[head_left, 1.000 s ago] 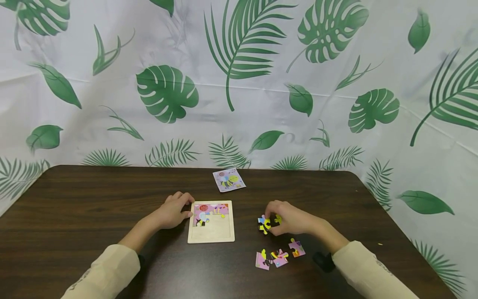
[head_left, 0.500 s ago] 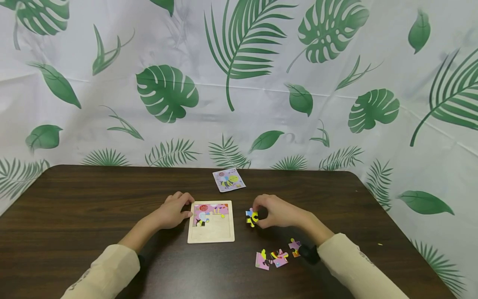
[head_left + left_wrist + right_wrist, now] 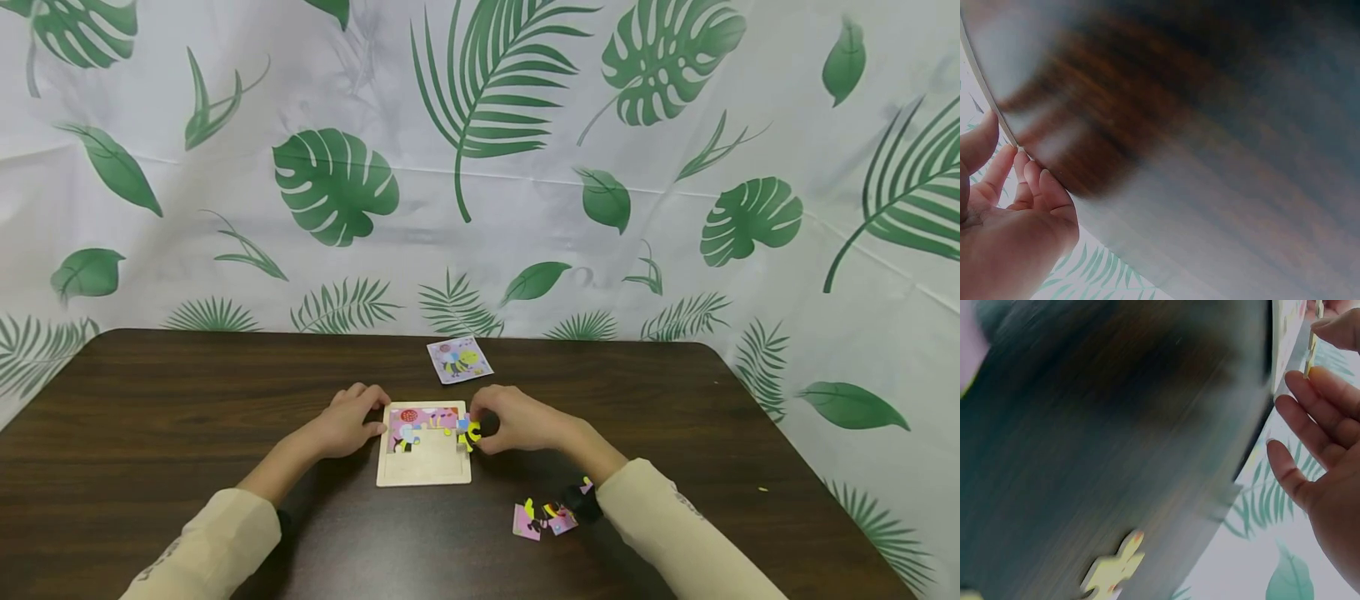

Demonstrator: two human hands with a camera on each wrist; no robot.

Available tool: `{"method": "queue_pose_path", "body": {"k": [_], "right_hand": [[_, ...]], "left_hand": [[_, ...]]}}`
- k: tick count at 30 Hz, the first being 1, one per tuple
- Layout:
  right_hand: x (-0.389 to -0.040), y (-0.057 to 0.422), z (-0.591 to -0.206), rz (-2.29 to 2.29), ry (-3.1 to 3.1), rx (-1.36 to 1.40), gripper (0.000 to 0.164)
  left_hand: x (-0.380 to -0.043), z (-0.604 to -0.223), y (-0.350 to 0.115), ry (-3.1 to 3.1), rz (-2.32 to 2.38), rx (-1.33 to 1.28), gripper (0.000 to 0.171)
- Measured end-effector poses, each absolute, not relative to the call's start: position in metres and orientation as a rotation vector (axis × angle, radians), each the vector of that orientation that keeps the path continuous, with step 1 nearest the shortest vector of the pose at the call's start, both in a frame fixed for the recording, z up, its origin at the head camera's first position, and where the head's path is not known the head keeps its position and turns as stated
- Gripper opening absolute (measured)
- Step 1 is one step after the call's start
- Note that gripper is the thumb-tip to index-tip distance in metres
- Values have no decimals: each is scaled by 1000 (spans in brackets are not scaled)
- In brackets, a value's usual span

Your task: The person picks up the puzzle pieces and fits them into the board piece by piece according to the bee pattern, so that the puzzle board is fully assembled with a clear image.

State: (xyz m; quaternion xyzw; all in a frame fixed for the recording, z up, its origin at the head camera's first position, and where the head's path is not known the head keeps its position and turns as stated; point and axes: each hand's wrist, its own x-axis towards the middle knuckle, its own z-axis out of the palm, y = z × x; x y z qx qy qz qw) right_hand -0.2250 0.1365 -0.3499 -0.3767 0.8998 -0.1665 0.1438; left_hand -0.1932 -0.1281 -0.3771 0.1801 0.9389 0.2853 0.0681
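A square wooden puzzle board lies on the table, its top row and part of its left side filled with pink pieces. My left hand holds the board's left edge near the far corner, thumb and forefinger against the rim. Over the board's right rim, my right hand pinches a blue, yellow and black jigsaw piece between thumb and forefinger. In the right wrist view that piece shows edge-on, while the right hand's other fingers stay free.
Pink jigsaw pieces lie right of the board toward the front, one partly behind the right wrist. A yellow piece shows in the right wrist view. A bee picture card lies beyond the board. A leaf-print cloth hangs behind the table.
My right hand has moved left from the loose pieces to the board's right rim, carrying the blue, yellow and black jigsaw piece. The left hand has stayed at the board's edge.
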Motion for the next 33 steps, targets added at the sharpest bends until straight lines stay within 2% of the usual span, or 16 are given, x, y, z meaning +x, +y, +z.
{"method": "queue_pose_path", "body": {"k": [19,33], "right_hand": [[-223,94,-355,-397,2626,-1252,24],[-225,79,-362,-311,2647,-1253,19]], "left_hand": [[-196,-378,-129,2834,851,553,24],[-195,-377,-129,2831,861,546,24]]}}
